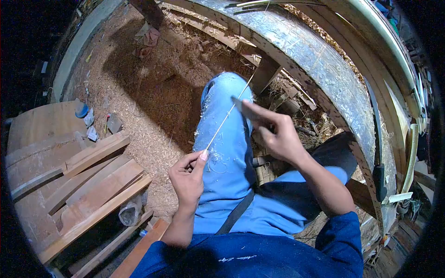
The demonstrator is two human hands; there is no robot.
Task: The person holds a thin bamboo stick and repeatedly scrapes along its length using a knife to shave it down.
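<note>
A thin, pale strip (219, 127), resembling split cane or bamboo, runs slanting over my raised knee in blue trousers (227, 185). My left hand (186, 180) is closed, pinching the strip's lower end between thumb and fingers. Farther up, my right hand (278, 136) grips what looks like a small knife, its dark blade (237, 101) beside or against the strip. The blade and right fingers are slightly blurred, so exact contact cannot be told. Fine curled shavings (218, 162) cling to the trouser leg.
Cut wooden boards (102, 185) are stacked at left, near a clear plastic bag (130, 214). Shavings cover the ground (153, 125). A curved, worn metal-topped surface (320, 69) arcs along the right, with a long dark-handled blade (380, 180) on it.
</note>
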